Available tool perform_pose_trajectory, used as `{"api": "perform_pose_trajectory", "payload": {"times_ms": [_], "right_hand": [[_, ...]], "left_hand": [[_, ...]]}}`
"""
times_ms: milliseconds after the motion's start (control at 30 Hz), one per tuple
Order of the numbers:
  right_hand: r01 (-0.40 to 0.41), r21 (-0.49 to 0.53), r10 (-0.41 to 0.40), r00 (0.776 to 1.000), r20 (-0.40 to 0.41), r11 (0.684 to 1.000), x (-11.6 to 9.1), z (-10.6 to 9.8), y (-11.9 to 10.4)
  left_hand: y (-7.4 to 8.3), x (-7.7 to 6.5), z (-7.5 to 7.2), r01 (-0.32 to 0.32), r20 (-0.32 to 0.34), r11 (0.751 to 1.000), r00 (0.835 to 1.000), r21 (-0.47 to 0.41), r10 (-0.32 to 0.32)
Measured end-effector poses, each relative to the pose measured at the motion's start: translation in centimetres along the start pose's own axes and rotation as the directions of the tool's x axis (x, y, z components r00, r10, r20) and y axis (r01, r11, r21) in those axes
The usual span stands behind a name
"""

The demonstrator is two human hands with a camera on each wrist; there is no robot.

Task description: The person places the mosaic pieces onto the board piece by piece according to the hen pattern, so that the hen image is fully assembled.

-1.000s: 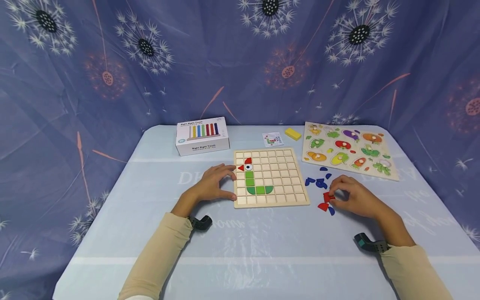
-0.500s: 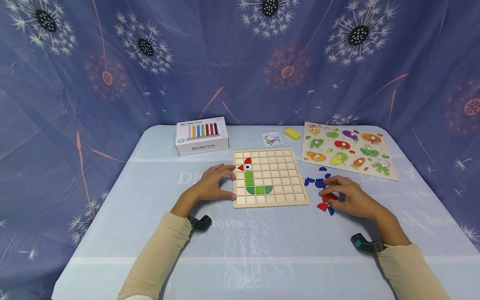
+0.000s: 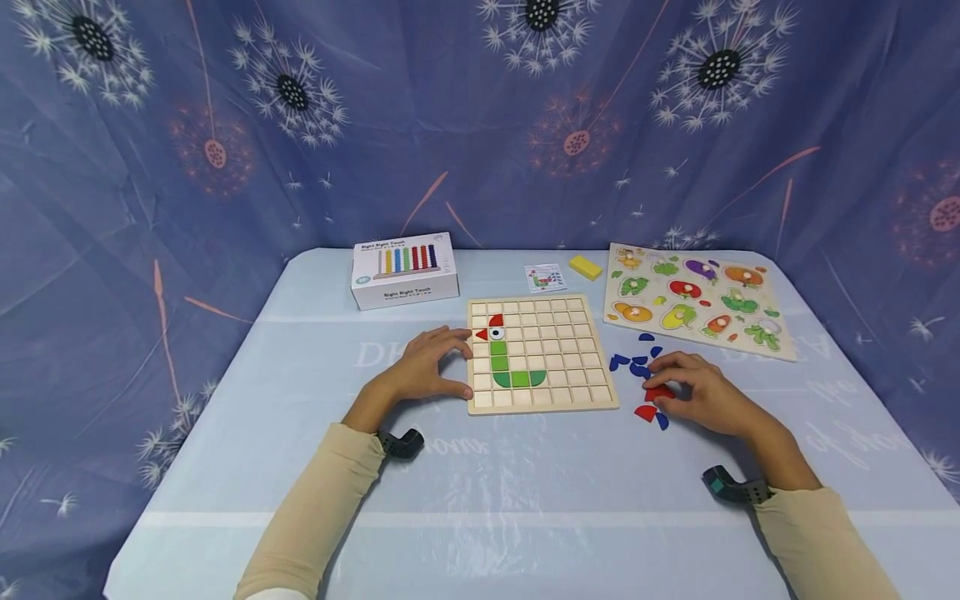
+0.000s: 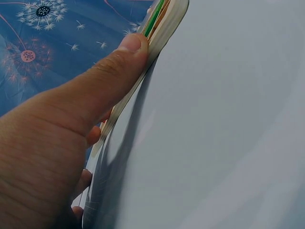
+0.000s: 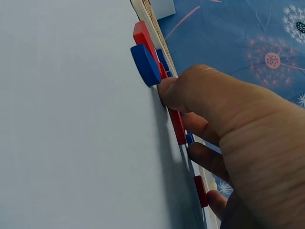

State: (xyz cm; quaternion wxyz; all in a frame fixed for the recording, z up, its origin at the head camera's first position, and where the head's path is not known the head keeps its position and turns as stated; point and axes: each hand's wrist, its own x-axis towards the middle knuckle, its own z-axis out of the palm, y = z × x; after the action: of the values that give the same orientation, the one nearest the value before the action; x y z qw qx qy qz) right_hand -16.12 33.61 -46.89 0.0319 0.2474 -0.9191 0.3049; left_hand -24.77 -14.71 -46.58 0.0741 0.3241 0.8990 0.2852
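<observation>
My left hand [image 3: 429,367] rests at the left edge of a wooden grid board [image 3: 573,398], thumb and fingers spread along it. In the left wrist view the thumb [image 4: 107,71] touches the board's side. Green squares [image 3: 498,363], a red triangle [image 3: 482,335] and an eye tile [image 3: 497,333] lie in the grid as a bird-like figure. My right hand [image 3: 701,393] is low over red pieces [image 3: 658,392], its thumb and fingers apart around them. In the right wrist view its thumb [image 5: 190,90] is right at a red piece [image 5: 176,126], next to a blue piece [image 5: 145,65].
Several blue pieces [image 3: 639,368] lie right of the board, with a red quarter-round [image 3: 645,413] nearer me. Behind are a white box [image 3: 405,271], a picture card [image 3: 545,279], a yellow block [image 3: 586,267] and a vegetable puzzle board [image 3: 701,300].
My right hand has shifted slightly left, and its thumb and fingers have spread from a near pinch at the red pieces. The left hand and board have stayed put.
</observation>
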Motion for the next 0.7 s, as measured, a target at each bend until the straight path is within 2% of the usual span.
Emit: {"api": "perform_pose_trajectory", "payload": {"times_ms": [367,700], "right_hand": [[0.023,-0.016,-0.024,0.999,-0.044,1.000,0.3,0.3,0.0],[0.078,-0.034,-0.081,0.991,-0.104,0.996,1.7,0.2,-0.7]], "left_hand": [[-0.1,0.1,0.0,0.006,0.008,1.000,1.000,-0.010,-0.006],[0.1,0.1,-0.1,0.011,0.006,1.000,1.000,-0.002,-0.011]]}}
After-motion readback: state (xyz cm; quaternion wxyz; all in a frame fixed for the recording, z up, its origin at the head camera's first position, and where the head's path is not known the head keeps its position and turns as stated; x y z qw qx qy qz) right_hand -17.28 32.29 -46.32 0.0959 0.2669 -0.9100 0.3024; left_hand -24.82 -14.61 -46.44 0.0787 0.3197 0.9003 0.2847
